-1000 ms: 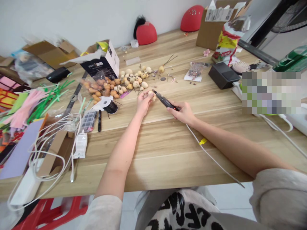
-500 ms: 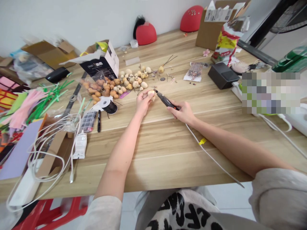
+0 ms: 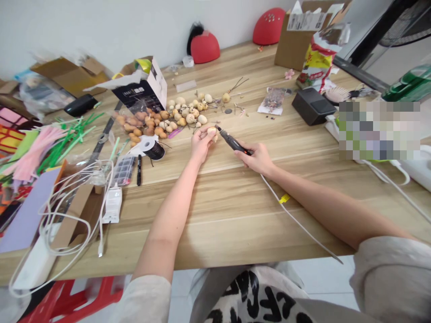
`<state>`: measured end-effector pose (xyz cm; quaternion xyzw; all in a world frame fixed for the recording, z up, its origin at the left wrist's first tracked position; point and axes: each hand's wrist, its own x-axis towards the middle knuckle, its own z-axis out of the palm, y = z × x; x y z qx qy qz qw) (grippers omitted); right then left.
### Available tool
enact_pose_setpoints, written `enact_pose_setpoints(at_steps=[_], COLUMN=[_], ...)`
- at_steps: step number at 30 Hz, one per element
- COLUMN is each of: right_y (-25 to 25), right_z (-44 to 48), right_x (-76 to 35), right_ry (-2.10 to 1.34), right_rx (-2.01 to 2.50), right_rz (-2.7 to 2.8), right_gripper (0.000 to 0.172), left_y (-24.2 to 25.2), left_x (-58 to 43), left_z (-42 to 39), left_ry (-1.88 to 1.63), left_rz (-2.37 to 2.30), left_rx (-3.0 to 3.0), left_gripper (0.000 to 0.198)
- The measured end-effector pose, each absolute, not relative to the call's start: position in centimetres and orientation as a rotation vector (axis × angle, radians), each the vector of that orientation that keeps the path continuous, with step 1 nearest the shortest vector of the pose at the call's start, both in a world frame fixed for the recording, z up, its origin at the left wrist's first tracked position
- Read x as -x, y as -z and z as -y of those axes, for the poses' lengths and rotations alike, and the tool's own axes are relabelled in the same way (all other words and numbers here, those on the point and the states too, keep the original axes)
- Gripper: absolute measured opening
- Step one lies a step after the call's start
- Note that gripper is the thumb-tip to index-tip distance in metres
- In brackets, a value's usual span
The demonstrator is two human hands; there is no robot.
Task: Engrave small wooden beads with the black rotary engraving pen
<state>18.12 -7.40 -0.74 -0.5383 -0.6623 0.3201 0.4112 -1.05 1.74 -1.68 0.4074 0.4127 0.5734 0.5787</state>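
My left hand pinches a small pale dried gourd between thumb and fingers. My right hand grips a black rotary engraving tool like a pen, and its tip is at the gourd or very close to it. The exact contact is too small to tell. A white cord runs from the tool across the wooden table and over its front edge. Just beyond my hands lies a heap of pale and orange-brown gourds.
A spool of black cord, a black marker and a plastic compartment box lie left of my hands. Tangled white cables and green and pink strips fill the left side. A black box stands to the right.
The view has shifted very slightly. Both hands, the gourd and the tool stay in nearly the same position, with the tool's tip at the gourd.
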Motion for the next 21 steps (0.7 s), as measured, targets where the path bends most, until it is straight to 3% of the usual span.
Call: enact_pose_setpoints(at_steps=[21], right_y=[0.65], right_z=[7.38], right_x=[-18.18], right_ry=[-0.851], right_rx=[1.341], right_rz=[1.644], right_gripper=[0.054], left_y=[1.54], left_x=[1.0], left_z=[-1.64], left_ry=[-1.324], left_rz=[-1.0], left_rx=[-0.953], left_gripper=[0.034])
